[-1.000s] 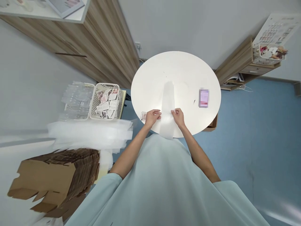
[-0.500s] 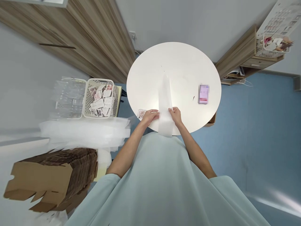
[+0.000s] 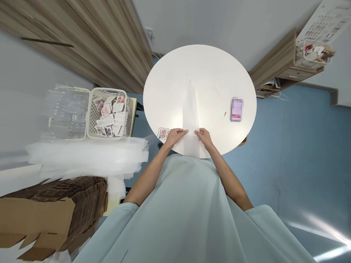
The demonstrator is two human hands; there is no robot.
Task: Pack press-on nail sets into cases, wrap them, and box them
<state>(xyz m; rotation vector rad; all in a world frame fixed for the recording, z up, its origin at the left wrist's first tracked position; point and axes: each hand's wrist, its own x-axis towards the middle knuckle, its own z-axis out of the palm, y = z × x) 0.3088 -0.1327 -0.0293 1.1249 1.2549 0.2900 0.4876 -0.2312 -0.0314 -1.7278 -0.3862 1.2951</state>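
Observation:
A long, translucent white packing foam strip (image 3: 190, 109) lies lengthwise on the white oval table (image 3: 219, 69), its near end at the table's front edge. My left hand (image 3: 176, 136) pinches the strip's left edge, thumb and fingers together. Opposite it, my right hand (image 3: 204, 137) has its fingertips closed on the right edge. Just left of my left hand sits a small clear case of press-on nails (image 3: 163, 133), close to the table's rim.
A phone (image 3: 236, 109) with a blurred screen lies at the table's right. To the left stand a white basket (image 3: 124, 117) of small packets, a basket of clear plastic cases (image 3: 67, 113), stacked foam sheets (image 3: 87, 155) and folded cardboard boxes (image 3: 52, 215). Wooden cabinets flank the table.
The strip now lies flatter and straighter on the table. My left thumb has come onto its left edge, and both hands have slid slightly nearer me. The view has shifted a little.

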